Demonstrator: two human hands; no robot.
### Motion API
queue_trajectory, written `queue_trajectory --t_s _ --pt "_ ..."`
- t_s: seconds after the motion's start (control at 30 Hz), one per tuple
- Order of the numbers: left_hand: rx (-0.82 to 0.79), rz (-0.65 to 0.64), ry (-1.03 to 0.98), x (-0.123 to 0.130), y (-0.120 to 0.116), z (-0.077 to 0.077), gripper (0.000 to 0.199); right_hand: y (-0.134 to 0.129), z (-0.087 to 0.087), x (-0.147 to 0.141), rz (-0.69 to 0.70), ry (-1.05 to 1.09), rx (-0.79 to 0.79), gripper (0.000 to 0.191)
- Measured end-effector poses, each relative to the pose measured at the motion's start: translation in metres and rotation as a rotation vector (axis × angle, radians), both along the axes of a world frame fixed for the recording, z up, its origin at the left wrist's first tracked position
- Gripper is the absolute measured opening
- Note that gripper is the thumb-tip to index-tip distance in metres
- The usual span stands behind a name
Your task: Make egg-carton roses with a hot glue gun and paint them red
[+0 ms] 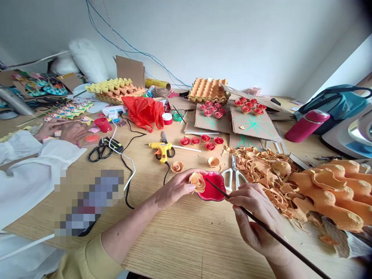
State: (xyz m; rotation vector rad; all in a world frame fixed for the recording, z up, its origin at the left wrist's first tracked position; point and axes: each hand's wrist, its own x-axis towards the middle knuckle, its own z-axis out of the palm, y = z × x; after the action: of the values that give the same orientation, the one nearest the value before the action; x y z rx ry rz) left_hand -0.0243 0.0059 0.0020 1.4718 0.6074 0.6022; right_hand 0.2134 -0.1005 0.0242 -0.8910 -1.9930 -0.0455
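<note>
Between the thumb and fingers of my left hand [176, 188] is an unpainted orange paper rose [197, 182]. My right hand [257, 217] grips a long dark paintbrush [264, 226], its tip over a small dish of red paint [214, 186], close to the rose. I cannot tell whether the tip touches the paint. Beyond my left hand lies another unpainted rose [177, 167], and a plain paper cup shape [214, 162] sits behind the dish. White-handled scissors [233, 174] lie just right of the dish. Several red roses [205, 138] stand farther back.
A yellow glue gun [161, 150] with a black cord lies left of centre. Carton scraps [261, 170] and orange egg trays [334, 190] crowd the right side, near a pink bottle [307, 125]. Cardboard pieces [255, 126] bear more red roses. At left, a co-worker's hands [64, 131] rest near black-handled scissors [100, 151].
</note>
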Motion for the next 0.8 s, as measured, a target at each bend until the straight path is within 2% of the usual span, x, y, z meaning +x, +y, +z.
queue_trajectory --t_s 0.13,0.27,0.4,0.63,0.8 --pt "-0.09 -0.01 -0.065 -0.001 0.002 -0.004 0.052 0.002 0.0 0.0 -0.081 0.008 -0.018 0.022" --pt "-0.12 -0.008 -0.111 -0.002 0.003 -0.006 0.051 0.004 -0.009 0.002 -0.147 -0.011 -0.06 0.013" --pt "-0.068 0.027 -0.138 -0.002 0.002 -0.006 0.05 0.005 -0.015 0.004 -0.176 -0.037 -0.121 0.011" --pt "0.041 0.031 -0.168 0.001 0.003 -0.009 0.051 0.007 -0.014 0.004 -0.217 -0.082 -0.139 0.012" --pt "0.062 0.023 -0.163 0.002 0.002 -0.01 0.048 0.007 -0.014 0.004 -0.216 -0.097 -0.171 0.013"
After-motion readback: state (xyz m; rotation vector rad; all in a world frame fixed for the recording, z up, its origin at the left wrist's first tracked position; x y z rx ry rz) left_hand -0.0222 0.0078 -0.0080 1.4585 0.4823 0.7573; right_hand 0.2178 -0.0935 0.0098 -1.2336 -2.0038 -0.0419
